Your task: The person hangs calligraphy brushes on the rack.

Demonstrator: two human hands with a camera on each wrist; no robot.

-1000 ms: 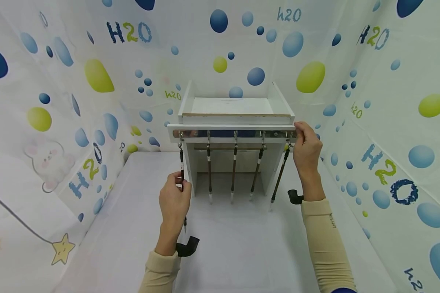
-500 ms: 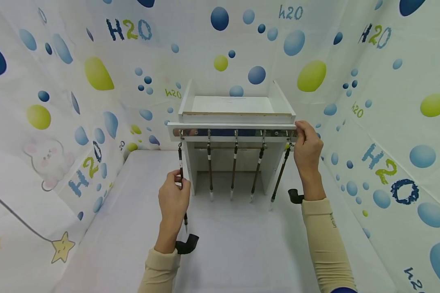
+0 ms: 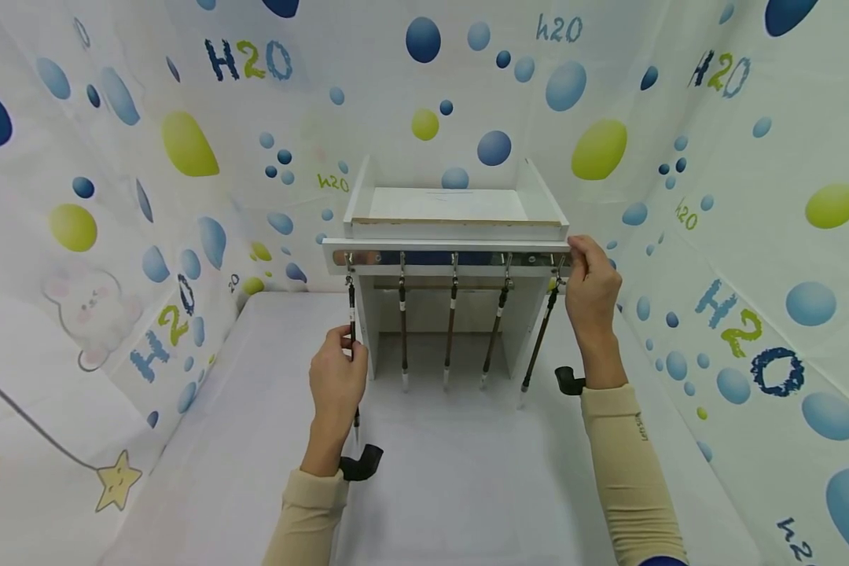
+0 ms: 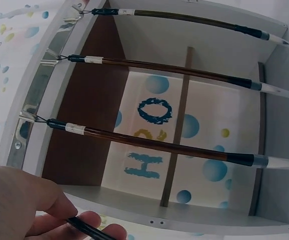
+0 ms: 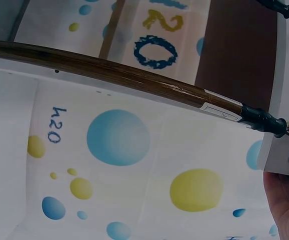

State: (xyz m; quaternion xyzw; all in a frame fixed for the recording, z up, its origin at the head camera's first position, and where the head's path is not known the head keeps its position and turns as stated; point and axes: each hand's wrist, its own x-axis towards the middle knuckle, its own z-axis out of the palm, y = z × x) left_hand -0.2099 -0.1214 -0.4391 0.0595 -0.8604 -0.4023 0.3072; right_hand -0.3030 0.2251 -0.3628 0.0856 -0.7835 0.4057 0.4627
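My left hand point(image 3: 337, 381) pinches the leftmost calligraphy brush point(image 3: 352, 305) by its dark handle. The loop at that brush's top meets the left hook; its pale tip points down. In the left wrist view, thumb and fingers hold its dark end point(image 4: 90, 228). My right hand point(image 3: 593, 287) grips the right end of the white rack's point(image 3: 460, 231) front board, also visible at the edge of the right wrist view. Beside that hand another brush point(image 3: 540, 339) hangs slanted from the last hook. Several brushes, such as the middle one point(image 3: 451, 326), hang between the hands.
A metal strip point(image 3: 424, 258) with hooks runs along the rack's front board. Above it is an open tray top point(image 3: 449, 204). White cloth point(image 3: 439, 487) lies beneath, and patterned curtains point(image 3: 368, 71) enclose the back and sides.
The left hand and its brush shift only slightly, the hand a touch higher than a second ago. My right hand keeps its hold on the rack, and the other brushes hang as before.
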